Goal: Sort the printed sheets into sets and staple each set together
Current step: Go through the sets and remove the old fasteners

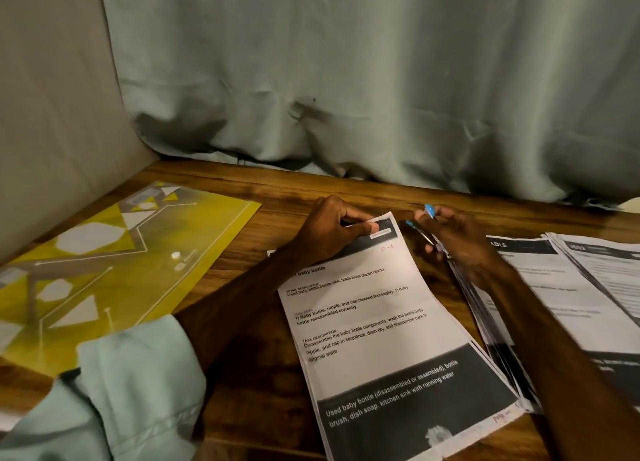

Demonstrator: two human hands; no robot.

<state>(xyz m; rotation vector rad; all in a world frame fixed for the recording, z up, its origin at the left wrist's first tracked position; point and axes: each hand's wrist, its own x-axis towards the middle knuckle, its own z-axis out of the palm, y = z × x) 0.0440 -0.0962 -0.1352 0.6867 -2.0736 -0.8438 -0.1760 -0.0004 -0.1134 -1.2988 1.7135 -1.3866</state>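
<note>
A set of printed sheets (377, 322) headed "baby bottle" lies in front of me on the wooden table (263, 374). My left hand (332, 233) pinches its top left corner, thumb on the dark header. My right hand (453, 235) grips a small stapler (424, 226) with blue ends, held open just right of the set's top right corner and apart from the paper. Under my right forearm lies a thicker stack of printed sheets (512, 308), and a further stack (609, 273) lies at the far right.
A yellow sheet with white shapes (97, 263) covers the table's left side. A grey-green curtain (363, 79) hangs along the table's back edge, and a grey panel (52, 114) stands at the left. My pale green sleeve (131, 391) is at the lower left.
</note>
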